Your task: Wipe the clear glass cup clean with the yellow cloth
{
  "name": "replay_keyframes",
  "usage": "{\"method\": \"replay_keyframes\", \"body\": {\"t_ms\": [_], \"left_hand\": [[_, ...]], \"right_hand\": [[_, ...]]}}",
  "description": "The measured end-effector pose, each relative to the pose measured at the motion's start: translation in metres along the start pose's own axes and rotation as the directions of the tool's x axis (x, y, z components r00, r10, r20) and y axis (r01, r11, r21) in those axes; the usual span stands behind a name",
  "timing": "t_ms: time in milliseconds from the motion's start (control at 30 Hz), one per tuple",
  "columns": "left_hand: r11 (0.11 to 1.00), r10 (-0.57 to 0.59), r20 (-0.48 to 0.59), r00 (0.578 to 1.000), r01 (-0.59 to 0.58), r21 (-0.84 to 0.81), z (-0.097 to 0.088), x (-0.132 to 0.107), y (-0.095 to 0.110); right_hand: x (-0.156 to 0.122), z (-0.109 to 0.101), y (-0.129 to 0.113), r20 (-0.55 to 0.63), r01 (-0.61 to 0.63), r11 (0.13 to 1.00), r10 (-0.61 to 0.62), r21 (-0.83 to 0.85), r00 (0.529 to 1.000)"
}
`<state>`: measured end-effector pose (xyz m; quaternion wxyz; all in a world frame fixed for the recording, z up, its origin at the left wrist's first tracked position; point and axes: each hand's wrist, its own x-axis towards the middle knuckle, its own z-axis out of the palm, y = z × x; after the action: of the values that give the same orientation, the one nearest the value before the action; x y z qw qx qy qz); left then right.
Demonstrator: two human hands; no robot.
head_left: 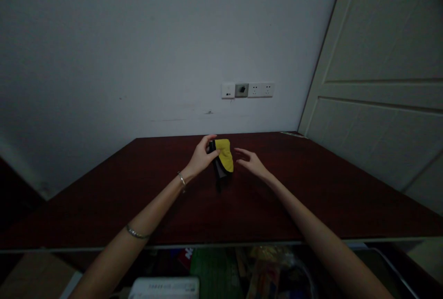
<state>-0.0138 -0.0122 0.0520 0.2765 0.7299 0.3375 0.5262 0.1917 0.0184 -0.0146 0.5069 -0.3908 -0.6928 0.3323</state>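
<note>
Head view: left hand (201,155) pinches the yellow item (224,152); right hand (254,165) hovers, released. Seemingly steadying; a second grip needs reaching closer.

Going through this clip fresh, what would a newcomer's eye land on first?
Probably the bright yellow patch of the folded cloth, pinched in the left hand at the middle of the dark red tabletop, with the open right hand just beside it, not touching. Next, likely the row of sockets on the pale wall behind, then the green item among the clutter below the tabletop's front edge.
</note>
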Motion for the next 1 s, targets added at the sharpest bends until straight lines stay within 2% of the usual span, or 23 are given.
{"method": "replay_keyframes", "body": {"t_ms": [67,133,200,300,400,500,567,633,700,800,900,1000], "left_hand": [[0.998,-0.035,-0.063,0.997,0.031,-0.058,0.005,0.002,-0.006],[0.992,-0.059,-0.099,0.993,0.048,-0.113,0.013,0.003,-0.009],[0.99,-0.061,-0.111,0.992,0.046,-0.132,0.021,0.006,-0.01],[0.999,-0.008,-0.086,0.996,0.004,-0.049,0.026,0.008,-0.011],[0.999,0.02,-0.003,1.0,-0.02,0.048,0.02,0.007,-0.022],[0.99,-0.09,0.082,0.993,0.081,0.115,0.009,0.002,-0.047],[0.969,-0.225,0.163,0.961,0.204,0.139,0.002,-0.004,-0.067],[0.923,-0.381,0.26,0.887,0.35,0.159,-0.001,-0.011,-0.083],[0.901,-0.433,0.309,0.847,0.4,0.164,-0.001,-0.017,-0.094],[0.903,-0.426,0.323,0.845,0.372,0.215,0.005,-0.022,-0.097],[0.902,-0.385,0.282,0.879,0.294,0.316,0.012,-0.025,-0.094],[0.902,-0.301,0.27,0.915,0.181,0.391,0.017,-0.026,-0.09]], "right_hand": [[0.005,-0.001,-0.014,-0.004,-0.026,0.981,0.027,0.194,1.0],[0.008,0.005,-0.028,0.082,-0.109,0.95,0.089,0.292,0.993],[0.008,0.014,-0.037,0.132,-0.107,0.956,0.073,0.274,0.989],[0.009,0.02,-0.038,0.084,-0.034,0.983,0.019,0.18,0.996],[0.014,0.008,-0.03,0.047,-0.01,0.993,0.005,0.118,0.999],[0.02,-0.013,-0.021,-0.042,-0.014,0.996,0.017,0.084,0.999],[0.025,-0.024,-0.018,-0.043,-0.011,0.999,0.013,0.041,0.999],[0.029,-0.029,-0.016,0.009,-0.034,0.999,0.034,0.017,0.999],[0.034,-0.027,-0.015,0.06,-0.082,0.997,0.081,0.01,0.995],[0.044,-0.017,-0.015,0.076,-0.114,0.993,0.116,-0.027,0.99],[0.051,-0.008,-0.016,0.074,-0.078,0.985,0.09,-0.152,0.993],[0.052,0.0,-0.02,0.188,0.007,0.96,0.048,-0.28,0.981]]}}
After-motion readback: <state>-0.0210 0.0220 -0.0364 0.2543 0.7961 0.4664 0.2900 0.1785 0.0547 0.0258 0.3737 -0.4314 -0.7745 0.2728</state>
